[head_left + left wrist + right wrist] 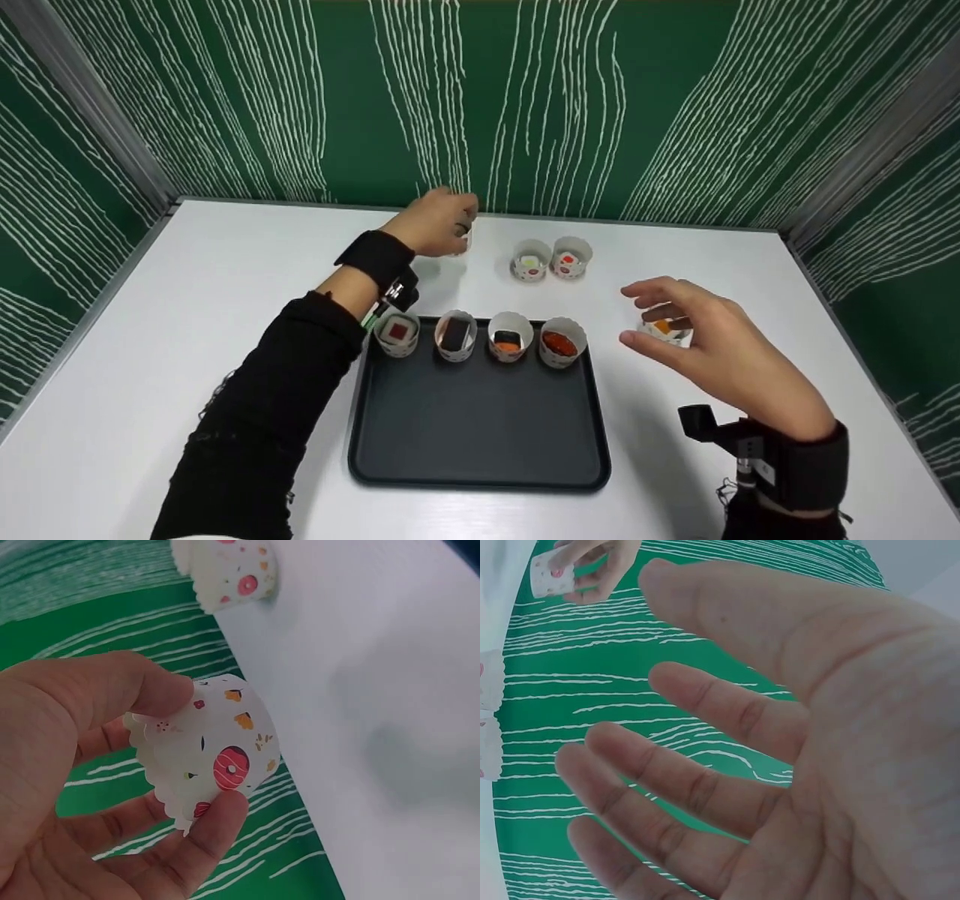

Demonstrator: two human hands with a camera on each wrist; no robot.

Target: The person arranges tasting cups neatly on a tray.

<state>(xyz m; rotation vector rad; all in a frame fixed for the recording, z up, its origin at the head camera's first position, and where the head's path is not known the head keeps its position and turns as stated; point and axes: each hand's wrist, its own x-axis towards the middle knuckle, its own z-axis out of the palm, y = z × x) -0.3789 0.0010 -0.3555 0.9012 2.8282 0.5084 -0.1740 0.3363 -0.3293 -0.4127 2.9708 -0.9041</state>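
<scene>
You've got a white tbl (247, 262), green white-streaked far wall (480, 97), similar left wall (45, 225) & right wall (900, 300) at either side, plus 1 grey strip (109, 101) far left & 2nd strip (874, 154) far right.

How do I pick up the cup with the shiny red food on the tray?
I'd pinch the red-food cup by its outside wall, thumb in front, fingers behind, coming from the right. It stands upright and open-topped, so fingers kept outside should miss the food. The neighbouring cup is close on its left; no cup stands right beside it on the right.
</scene>
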